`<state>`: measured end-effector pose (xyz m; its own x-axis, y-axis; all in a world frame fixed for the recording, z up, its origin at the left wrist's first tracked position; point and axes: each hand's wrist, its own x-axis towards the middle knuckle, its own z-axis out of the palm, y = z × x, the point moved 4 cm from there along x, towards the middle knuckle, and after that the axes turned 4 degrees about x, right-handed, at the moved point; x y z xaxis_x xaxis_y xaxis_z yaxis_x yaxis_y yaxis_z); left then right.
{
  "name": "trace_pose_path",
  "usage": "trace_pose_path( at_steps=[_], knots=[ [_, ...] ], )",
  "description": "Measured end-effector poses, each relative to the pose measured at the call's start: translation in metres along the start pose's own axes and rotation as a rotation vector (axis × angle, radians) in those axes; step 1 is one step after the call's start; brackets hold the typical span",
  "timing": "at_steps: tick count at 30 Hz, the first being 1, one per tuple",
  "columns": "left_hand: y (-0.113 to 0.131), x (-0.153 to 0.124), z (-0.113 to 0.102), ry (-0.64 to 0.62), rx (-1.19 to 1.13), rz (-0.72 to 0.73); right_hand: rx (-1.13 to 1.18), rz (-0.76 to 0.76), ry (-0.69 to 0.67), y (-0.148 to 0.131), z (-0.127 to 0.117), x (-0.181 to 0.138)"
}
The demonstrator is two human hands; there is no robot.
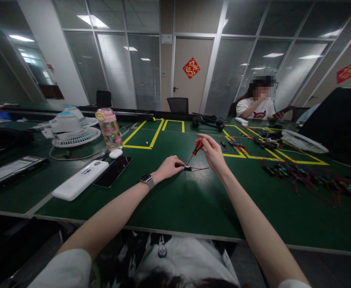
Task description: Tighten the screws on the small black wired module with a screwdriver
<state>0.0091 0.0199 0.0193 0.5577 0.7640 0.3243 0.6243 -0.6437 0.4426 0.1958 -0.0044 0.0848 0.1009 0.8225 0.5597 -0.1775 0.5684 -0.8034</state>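
Note:
In the head view my right hand [211, 152] grips an orange and black screwdriver [197, 147] by its handle. The thin shaft slants down to the left, and its tip meets a small dark electronic part [188, 168] on the green table. Red and dark wires [200, 169] run out from that part to the right. My left hand [171, 167], with a watch [147, 181] on the wrist, rests on the table with its fingertips closed on the part's left end. Exactly how the tip sits on the part is too small to tell.
To the left are a phone [113, 171], a white power bank [81, 180], a pink-lidded bottle [109, 129] and a white fan [76, 137]. Wired parts [310, 180] lie heaped at right, near yellow tape [301, 162]. Across the table sits a person [258, 105].

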Motion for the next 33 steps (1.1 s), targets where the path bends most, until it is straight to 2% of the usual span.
trace_pose_path(
  at_steps=[5,11,24,33],
  knots=[
    [-0.0011,-0.0002,0.0012,-0.006,-0.018,-0.008,0.062,0.018,0.016,0.0034,-0.0027,0.0012],
    [0.0039,-0.0012,-0.0024,-0.017,-0.014,-0.027,-0.027,-0.005,0.059,0.0036,-0.0064,0.0015],
    [0.0023,-0.0007,-0.0020,-0.020,-0.013,-0.017,0.034,0.014,0.073,0.0063,-0.0063,0.0003],
    [0.0025,0.0003,-0.0002,-0.005,0.000,-0.007,-0.032,-0.029,0.101,0.0045,-0.0079,0.0014]
  ],
)
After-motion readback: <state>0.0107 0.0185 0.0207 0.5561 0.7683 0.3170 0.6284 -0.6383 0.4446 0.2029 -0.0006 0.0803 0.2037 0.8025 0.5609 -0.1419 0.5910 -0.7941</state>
